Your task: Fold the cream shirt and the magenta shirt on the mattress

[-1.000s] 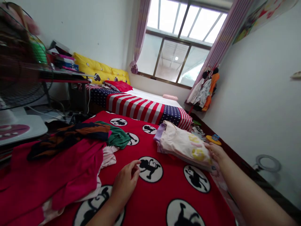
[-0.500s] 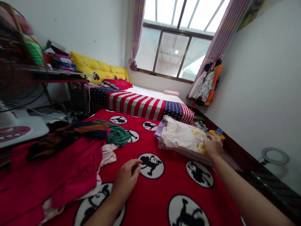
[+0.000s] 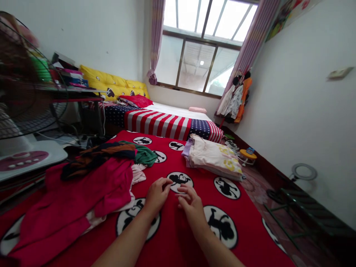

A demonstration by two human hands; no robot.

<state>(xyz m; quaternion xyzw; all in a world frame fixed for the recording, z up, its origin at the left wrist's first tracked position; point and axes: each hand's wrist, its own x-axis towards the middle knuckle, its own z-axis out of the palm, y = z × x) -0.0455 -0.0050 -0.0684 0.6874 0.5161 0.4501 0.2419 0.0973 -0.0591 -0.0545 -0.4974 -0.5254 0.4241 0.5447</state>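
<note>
Found folded stack [image 3: 214,159] done, beyond right hand [image 3: 191,204]; unfolded heap [image 3: 83,185] left of left hand [image 3: 157,194] remaining; both hands empty, fingers loosely curled, on red blanket [image 3: 178,237].

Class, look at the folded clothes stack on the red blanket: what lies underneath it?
The stack rests on the red blanket. Paler folded layers show at its edge. The blanket beneath it is covered, so nothing there can be made out.

Right hand [image 3: 191,204] is off the folded clothes stack [image 3: 214,159] now, back beside left hand [image 3: 157,193] on red blanket [image 3: 244,237].
</note>
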